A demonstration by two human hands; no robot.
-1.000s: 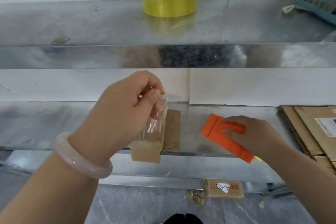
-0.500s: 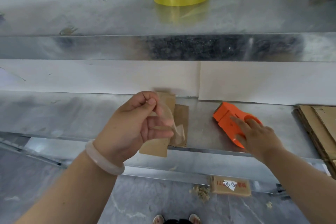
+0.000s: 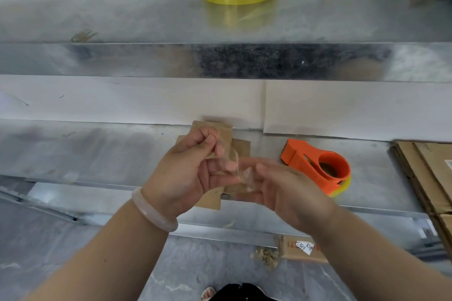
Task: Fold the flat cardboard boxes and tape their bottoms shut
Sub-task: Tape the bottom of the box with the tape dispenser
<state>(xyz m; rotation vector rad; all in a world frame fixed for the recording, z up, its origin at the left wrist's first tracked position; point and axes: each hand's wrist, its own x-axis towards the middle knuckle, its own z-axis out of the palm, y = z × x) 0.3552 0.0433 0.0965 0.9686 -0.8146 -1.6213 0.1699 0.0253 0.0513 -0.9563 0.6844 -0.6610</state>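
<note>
Sm. flat brown cardboard box (image 3: 242, 151) over shelf (image 3: 97, 154) edge, clear tape strip (image 3: 236, 168) above, orange dispenser (image 3: 300, 157) just R

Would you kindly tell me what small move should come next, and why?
Probably the right hand should pinch the free end of the tape strip: the left hand pinches the other end above the cardboard, and the dispenser lies aside.

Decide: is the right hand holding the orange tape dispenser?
No, the right hand is off the orange tape dispenser, which lies on the shelf.
</note>
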